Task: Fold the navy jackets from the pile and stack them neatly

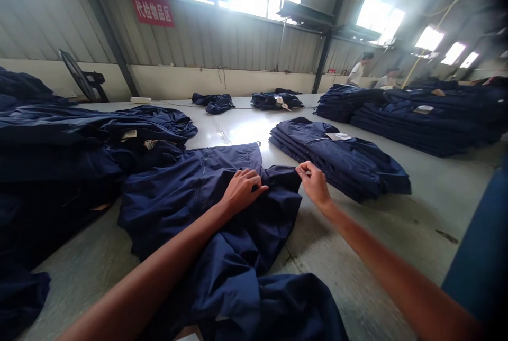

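A navy zip-front work jacket [202, 198] lies spread and rumpled on the pale table [357, 224] in front of me. My left hand [242, 190] presses into the cloth near the collar, fingers curled over a fold. My right hand [313, 182] pinches the jacket's upper edge between thumb and fingers, to the right of the left hand. The lower part of the jacket bunches in loose folds toward me. A folded navy jacket stack [337, 161] with a white tag sits just right of my right hand, not touched by it.
Heaps of navy garments [79, 140] cover the table's left side. Long folded stacks [420, 113] stand at back right, and small bundles [275, 100] lie at the far end. A floor fan [81, 76] stands by the wall. Two people [359, 68] work in the distance. A blue surface [480, 251] edges the right.
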A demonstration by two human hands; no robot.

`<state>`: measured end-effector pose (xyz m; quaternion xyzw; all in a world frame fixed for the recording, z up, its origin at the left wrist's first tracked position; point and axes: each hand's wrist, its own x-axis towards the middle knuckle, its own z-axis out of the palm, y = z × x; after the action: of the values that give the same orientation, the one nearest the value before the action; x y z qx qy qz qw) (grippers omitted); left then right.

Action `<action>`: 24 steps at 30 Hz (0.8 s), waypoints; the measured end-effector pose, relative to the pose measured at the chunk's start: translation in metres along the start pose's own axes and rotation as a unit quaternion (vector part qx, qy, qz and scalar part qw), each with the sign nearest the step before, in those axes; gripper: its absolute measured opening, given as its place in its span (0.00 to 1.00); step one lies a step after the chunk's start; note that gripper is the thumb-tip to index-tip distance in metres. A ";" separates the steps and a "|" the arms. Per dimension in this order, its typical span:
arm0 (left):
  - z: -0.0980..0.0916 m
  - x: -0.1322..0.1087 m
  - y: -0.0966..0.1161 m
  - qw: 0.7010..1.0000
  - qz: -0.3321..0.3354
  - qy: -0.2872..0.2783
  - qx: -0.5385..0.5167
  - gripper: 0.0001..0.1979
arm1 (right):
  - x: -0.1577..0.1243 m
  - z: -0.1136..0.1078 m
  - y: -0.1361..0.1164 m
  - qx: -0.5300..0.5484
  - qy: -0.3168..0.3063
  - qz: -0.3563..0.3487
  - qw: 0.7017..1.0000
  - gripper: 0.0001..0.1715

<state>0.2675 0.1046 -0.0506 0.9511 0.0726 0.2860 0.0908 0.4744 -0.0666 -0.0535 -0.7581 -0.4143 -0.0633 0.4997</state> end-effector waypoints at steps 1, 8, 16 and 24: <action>0.000 -0.001 -0.001 1.000 -0.004 0.014 -0.008 0.10 | -0.003 0.001 -0.007 0.051 -0.001 -0.005 0.999 0.20; 0.002 -0.004 -0.006 0.997 0.063 0.036 -0.039 0.20 | -0.014 0.007 -0.019 0.353 -0.221 0.046 0.908 0.24; 0.002 -0.005 -0.005 0.993 0.052 0.037 -0.096 0.19 | -0.034 0.037 -0.005 0.060 -0.229 -0.191 0.953 0.21; 0.014 -0.006 -0.015 0.991 -0.020 0.035 -0.127 0.37 | -0.005 0.005 0.004 0.053 -0.034 -0.100 0.993 0.14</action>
<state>0.2688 0.1158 -0.0686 0.9196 0.0575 0.3241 0.2143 0.4725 -0.0659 -0.0612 -0.6870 -0.5071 -0.0649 0.5164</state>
